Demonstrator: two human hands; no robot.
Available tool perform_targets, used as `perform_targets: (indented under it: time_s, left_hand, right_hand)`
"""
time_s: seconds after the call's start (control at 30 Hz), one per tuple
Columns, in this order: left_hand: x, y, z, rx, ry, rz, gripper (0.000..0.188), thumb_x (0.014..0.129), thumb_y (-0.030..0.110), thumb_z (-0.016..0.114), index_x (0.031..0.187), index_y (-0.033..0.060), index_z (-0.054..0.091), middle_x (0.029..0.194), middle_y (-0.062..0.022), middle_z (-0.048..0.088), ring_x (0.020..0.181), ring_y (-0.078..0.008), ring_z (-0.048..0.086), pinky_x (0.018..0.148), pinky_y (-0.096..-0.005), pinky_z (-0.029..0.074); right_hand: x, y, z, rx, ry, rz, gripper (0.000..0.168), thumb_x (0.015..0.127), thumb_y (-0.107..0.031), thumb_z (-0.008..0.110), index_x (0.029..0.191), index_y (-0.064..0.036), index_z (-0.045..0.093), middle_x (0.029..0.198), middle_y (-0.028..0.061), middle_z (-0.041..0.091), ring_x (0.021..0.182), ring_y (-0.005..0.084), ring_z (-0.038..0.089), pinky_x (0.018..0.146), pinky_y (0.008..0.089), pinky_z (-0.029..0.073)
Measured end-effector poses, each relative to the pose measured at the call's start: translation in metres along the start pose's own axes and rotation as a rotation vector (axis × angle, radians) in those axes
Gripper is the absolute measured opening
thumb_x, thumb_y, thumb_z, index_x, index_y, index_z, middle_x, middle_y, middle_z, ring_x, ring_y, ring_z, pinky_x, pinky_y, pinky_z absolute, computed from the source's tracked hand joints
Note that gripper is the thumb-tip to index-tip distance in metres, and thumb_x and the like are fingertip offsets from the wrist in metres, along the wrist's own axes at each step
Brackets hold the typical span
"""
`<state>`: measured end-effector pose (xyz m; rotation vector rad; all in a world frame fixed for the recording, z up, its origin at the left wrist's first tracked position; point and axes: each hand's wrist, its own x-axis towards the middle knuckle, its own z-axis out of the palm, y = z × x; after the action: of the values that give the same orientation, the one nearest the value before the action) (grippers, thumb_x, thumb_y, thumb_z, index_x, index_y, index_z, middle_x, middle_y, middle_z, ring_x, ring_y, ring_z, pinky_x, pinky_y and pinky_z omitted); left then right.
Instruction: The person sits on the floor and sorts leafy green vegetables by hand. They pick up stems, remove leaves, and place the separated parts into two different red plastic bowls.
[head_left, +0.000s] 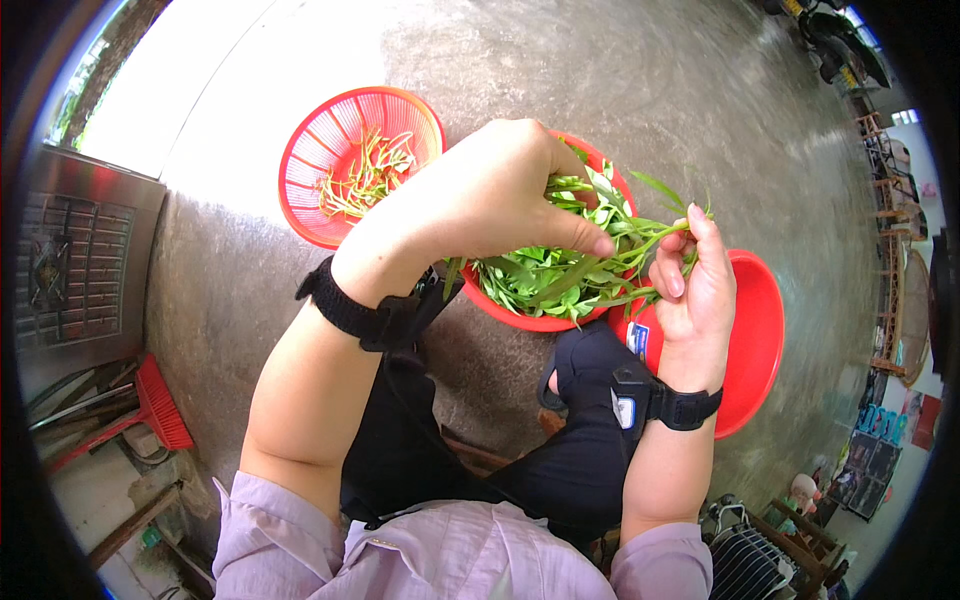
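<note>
My left hand (517, 199) reaches across above a red basin (517, 319) filled with leafy greens (525, 277). Several cut or snapped green stems (568, 184) are gathered under its curled fingers, and its thumb lies near the leaves. Long green stalks (645, 244) with narrow leaves are pinched between the thumb and fingers of my right hand (694, 274), at the basin's right side. Left of the filled basin, a red plastic colander (300, 161) holds a loose pile of thin stems (367, 180). My left hand and forearm partly cover the basin and the colander's edge.
Another red basin (754, 345) stands under my right forearm. All sit on a concrete floor (787, 187). A red broom (161, 409) and a metal door (82, 262) are at the left. A wire rack (754, 559) and wooden frames lie at lower right.
</note>
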<state>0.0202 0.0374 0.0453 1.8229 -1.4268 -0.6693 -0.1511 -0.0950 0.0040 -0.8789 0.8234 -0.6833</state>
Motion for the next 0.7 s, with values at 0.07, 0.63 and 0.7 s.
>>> perform_targets:
  time_s: [0.07,0.63,0.7]
  left_hand:
    - [0.004,-0.003,0.004,-0.047,-0.040,-0.018,0.027,0.071,0.022,0.072,0.086,0.0007,0.066,0.067,-0.0111,0.063,0.059,-0.0154,0.059,0.056,-0.0279,0.046]
    - [-0.042,-0.068,-0.079,-1.217,1.127,-0.177,0.022,0.083,0.009,0.050,0.103,0.0022,0.058,0.052,0.0024,0.035,0.055,-0.0145,0.046,0.055,-0.0293,0.041]
    - [-0.043,-0.064,-0.074,-1.176,1.084,-0.086,0.022,0.085,0.013,0.055,0.101,-0.0012,0.054,0.048,0.0038,0.032,0.053,-0.0144,0.045,0.059,-0.0304,0.045]
  right_hand:
    - [0.001,0.000,-0.004,-0.009,-0.053,-0.009,0.020,0.085,-0.023,0.057,0.074,-0.006,0.054,0.064,0.0046,0.057,0.036,0.0065,0.036,0.035,0.0208,0.023]
    - [0.062,0.094,0.079,-0.234,-0.493,0.129,0.032,0.083,-0.019,0.060,0.108,-0.001,0.052,0.092,0.0083,0.059,0.078,0.0111,0.056,0.063,0.0228,0.045]
    - [0.055,0.088,0.113,-0.010,-0.665,0.196,0.059,0.081,-0.018,0.062,0.129,0.002,0.035,0.119,0.0163,0.050,0.106,0.0197,0.050,0.088,0.0334,0.042]
